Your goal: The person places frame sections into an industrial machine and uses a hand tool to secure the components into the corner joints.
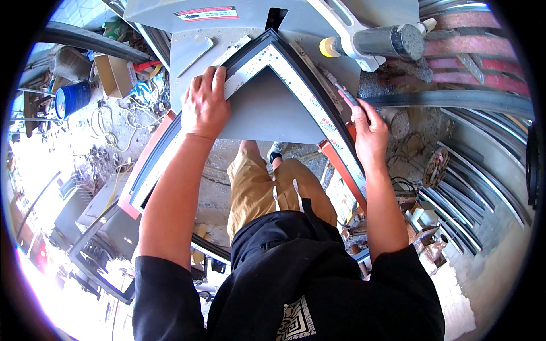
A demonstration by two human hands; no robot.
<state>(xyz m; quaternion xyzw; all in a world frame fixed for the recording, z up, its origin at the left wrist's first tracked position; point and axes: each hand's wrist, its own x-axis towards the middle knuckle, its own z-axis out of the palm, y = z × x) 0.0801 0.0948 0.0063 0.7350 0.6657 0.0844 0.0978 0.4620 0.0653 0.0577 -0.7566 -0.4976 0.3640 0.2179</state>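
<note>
Black-and-white frame (272, 55) is laid on a grey metal plate (267, 108), with its pointed corner at the far end and its two sides spread toward the body like an upside-down V. Its left side is gripped by the left hand (206, 102), with the fingers bent over the outer edge and the thumb near the inner edge. A thin tool (348, 96) is pinched in the closed fingers of the right hand (371, 133), just beside the frame's right outer edge. The tool's tip is too small to be told clearly.

Between the two hands, open room is left inside the V, and flat grey metal is seen under it. The plate's near edge is crossed by both frame sides. Past that edge, a gap is left down to the floor, where tan shorts (284, 193) are seen. Under the frame's sides, a left orange bar (145, 150) and a right orange bar (341, 170) are seen.

Less room is left at the far end, where the frame's tip is met by a grey machine (153, 11). Above the right hand, a dark cylinder (387, 42) is held out over the plate's corner. Farther out, a blue bucket (74, 99) and a cardboard box (114, 74) are seen on the left, and long metal bars (455, 210) are piled on the right.
</note>
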